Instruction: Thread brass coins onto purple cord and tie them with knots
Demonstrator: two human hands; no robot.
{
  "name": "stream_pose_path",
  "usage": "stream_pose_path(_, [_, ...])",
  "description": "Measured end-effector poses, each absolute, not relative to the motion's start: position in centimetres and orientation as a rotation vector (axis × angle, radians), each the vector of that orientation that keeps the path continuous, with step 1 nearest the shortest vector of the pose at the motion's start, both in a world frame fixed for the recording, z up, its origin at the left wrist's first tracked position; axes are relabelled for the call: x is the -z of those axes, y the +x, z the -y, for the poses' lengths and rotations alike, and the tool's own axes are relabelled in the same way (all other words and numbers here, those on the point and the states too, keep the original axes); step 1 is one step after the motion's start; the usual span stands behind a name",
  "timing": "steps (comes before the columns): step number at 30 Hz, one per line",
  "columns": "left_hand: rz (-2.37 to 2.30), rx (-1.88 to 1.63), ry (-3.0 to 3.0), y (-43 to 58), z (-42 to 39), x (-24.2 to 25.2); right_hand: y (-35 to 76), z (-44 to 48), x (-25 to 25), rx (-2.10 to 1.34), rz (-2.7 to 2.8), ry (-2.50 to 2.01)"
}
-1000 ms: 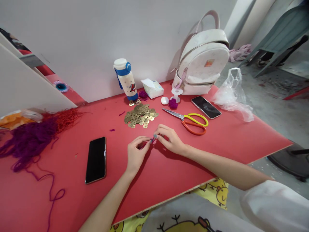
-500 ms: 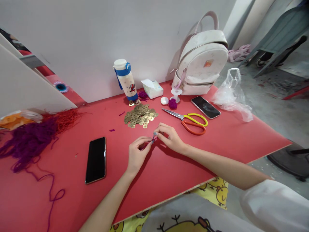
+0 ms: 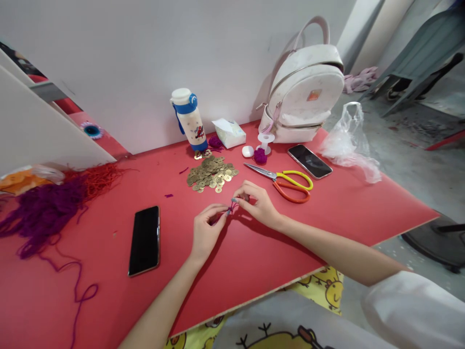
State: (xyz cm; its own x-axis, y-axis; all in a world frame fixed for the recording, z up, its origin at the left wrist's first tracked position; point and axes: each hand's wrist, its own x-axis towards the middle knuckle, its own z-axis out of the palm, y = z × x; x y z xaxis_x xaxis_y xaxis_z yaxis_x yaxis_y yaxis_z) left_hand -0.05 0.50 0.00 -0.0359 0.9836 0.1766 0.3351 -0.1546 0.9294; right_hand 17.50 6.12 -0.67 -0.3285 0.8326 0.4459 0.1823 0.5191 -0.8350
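Between the left hand (image 3: 206,230) and right hand (image 3: 259,207), purple thread (image 3: 233,206) spans the gap, each closed in a pinch on it.

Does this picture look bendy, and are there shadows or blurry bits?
In the head view, the bottle and backpack lean outward, probably from wide-lens stretching; also in the head view, soft shadows lie on the red table by the left hand and right hand, and the purple thread between them looks too small to see clearly.

The red tabletop (image 3: 232,271) carries purple yarn (image 3: 49,208) and a phone (image 3: 144,241) at left, gold-coloured discs (image 3: 211,172) far-centre, scissors (image 3: 275,175) right of them, and a white backpack (image 3: 305,97) far right.
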Motion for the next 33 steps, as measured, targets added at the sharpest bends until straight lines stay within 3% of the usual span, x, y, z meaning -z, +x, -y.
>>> stream_pose_path(33, [-1.388, -1.261, 1.460, -0.24, -0.58, 0.10, 17.84, -6.38, 0.39, -0.947, 1.762, -0.722])
